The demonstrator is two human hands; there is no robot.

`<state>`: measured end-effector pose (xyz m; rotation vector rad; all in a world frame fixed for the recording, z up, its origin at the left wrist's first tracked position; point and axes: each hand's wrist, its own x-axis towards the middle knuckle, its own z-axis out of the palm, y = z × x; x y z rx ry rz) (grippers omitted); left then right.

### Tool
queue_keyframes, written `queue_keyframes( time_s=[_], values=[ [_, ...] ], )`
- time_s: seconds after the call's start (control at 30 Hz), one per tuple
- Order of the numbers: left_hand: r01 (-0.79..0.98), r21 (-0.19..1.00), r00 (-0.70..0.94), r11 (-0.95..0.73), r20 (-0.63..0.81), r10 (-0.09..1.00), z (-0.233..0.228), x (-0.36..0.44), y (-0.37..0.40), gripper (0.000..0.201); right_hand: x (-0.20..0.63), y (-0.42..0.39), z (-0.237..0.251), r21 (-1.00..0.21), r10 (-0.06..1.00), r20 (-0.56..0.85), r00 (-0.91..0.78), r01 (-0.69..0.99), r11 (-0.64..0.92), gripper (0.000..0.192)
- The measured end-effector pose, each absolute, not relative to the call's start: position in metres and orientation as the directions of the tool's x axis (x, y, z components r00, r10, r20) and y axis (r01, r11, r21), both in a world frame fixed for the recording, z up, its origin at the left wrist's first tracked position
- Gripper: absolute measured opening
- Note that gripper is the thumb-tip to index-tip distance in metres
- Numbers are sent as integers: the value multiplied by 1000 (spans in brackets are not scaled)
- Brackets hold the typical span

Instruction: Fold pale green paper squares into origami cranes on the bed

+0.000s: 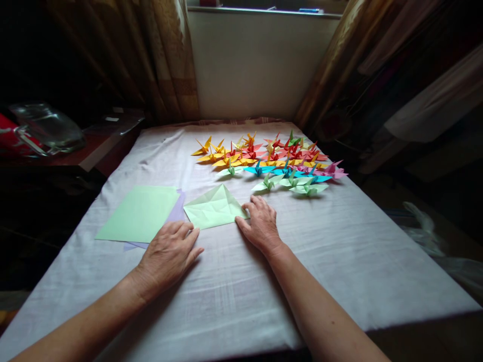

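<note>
at the far left, a clear glass jug sits on a dark side shelf, well away from the work. on the white tablecloth a flat stack of square paper sheets lies near the left hand, light green on top with a lilac sheet peeking out under its right and lower edges, probably kept there as ready supply. the left hand rests palm down, fingers loosely spread and flat, its fingertips at the near left corner of the folded light green paper and beside the stack's corner; it grips nothing, only presses. the folded piece lies just right of the stack, creased into a diamond-like shape with a raised centre ridge, seemingly pinned flat from both sides. the right hand is likewise open and flat, fingertips on the paper's right corner, closed on nothing. beyond it, rows of finished paper cranes stand grouped by colour: yellow, orange, red, blue, pink, green.
</note>
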<state>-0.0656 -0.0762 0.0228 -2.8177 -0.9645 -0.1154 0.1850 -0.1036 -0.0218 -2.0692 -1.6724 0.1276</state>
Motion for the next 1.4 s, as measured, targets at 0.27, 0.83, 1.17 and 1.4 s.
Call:
queue_keyframes(
  time_s=[0.27, 0.83, 1.17, 1.4],
  values=[
    [675, -208, 730, -708, 51, 682, 39, -29, -78, 24, 186, -111, -24, -460, 914, 302, 271, 881, -110, 10],
    [778, -103, 628, -620, 173, 759, 18, -6, -51, 46, 184, -140, -3, -353, 962, 269, -53, 924, 150, 14],
    [575, -23, 818, -818, 60, 573, 13, -18, -7, 56, 223, -110, -12, -99, 894, 401, -198, 961, 257, 25],
    [413, 104, 868, -905, 256, 426, 6, -31, -42, 26, 220, -123, -7, -83, 808, 441, -391, 879, 470, 19]
  ],
)
